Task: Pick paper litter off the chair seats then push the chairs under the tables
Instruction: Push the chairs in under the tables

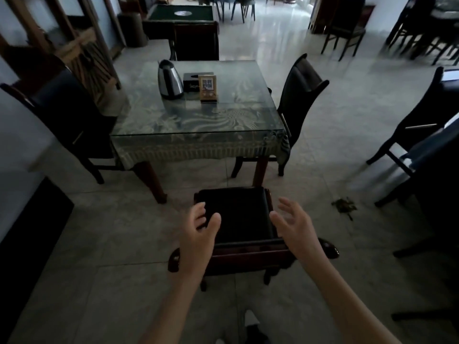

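Observation:
A dark wooden chair with a black seat stands in front of me, pulled out from the glass-topped table. No paper shows on its seat. My left hand hovers over the seat's left side, fingers loosely curled and holding nothing. Over the seat's right edge my right hand is spread with relaxed fingers, also holding nothing. Both hands are just ahead of the chair's top rail.
A kettle, a tissue box and a sign stand sit on the table. Chairs flank it on the left, right and far side. Debris lies on the floor at right. More chairs crowd the right.

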Demonstrator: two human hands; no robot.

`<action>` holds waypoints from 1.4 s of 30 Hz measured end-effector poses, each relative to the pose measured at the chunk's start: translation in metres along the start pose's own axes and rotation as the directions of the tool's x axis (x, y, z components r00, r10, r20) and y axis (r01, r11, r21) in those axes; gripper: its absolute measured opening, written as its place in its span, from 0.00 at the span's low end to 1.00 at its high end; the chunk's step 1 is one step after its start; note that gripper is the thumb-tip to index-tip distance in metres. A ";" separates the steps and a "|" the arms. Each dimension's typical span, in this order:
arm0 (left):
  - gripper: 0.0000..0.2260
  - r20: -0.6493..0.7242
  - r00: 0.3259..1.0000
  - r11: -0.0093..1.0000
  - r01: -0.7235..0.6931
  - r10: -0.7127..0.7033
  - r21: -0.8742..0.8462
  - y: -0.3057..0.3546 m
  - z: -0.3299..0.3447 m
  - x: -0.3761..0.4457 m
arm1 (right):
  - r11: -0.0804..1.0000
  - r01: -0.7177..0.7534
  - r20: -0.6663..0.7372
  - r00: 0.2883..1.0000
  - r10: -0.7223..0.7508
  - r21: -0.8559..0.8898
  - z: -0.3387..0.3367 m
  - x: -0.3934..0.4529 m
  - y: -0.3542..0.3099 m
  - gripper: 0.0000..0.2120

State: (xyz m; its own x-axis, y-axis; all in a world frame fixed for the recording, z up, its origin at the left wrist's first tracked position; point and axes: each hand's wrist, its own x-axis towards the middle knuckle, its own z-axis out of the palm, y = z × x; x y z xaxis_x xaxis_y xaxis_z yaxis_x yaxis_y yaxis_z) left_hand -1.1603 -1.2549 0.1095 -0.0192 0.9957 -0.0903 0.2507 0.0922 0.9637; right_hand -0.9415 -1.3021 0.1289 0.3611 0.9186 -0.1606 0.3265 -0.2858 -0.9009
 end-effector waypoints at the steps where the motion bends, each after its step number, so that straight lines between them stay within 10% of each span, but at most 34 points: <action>1: 0.20 -0.022 0.990 0.977 0.134 -0.139 -0.169 -0.006 0.002 -0.009 | 0.976 -0.098 -0.002 0.995 0.100 0.196 0.004 -0.008 0.004 0.19; 6: 0.13 0.184 0.716 0.454 0.597 -0.674 -0.661 -0.040 0.020 -0.046 | 0.488 -0.424 0.122 0.835 0.536 0.763 0.029 -0.041 0.038 0.08; 13: 0.23 0.315 0.549 0.079 0.577 -0.775 -0.813 -0.067 0.045 -0.046 | 0.060 -0.467 0.256 0.584 0.770 0.882 0.038 -0.028 0.065 0.19; 19: 0.25 0.329 0.610 0.068 0.535 -0.721 -0.842 -0.090 0.060 -0.034 | 0.001 -0.480 0.266 0.488 0.831 0.877 0.045 -0.008 0.076 0.24; 27: 0.26 0.185 0.599 0.168 0.484 -0.779 -0.859 -0.092 0.066 -0.014 | -0.055 -0.417 0.348 0.671 0.655 0.907 0.050 0.011 0.094 0.22; 42: 0.22 0.070 0.628 0.280 0.441 -0.775 -0.853 -0.094 0.059 -0.013 | 0.047 -0.445 0.280 0.639 0.716 0.894 0.048 0.008 0.104 0.18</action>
State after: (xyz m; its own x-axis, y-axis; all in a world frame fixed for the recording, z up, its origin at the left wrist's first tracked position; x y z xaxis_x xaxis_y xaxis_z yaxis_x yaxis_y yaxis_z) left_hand -1.1270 -1.2764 0.0050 -0.1384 0.5534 -0.8213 -0.7636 0.4686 0.4443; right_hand -0.9465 -1.3115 0.0147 0.2197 0.4589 -0.8609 -0.9264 -0.1785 -0.3316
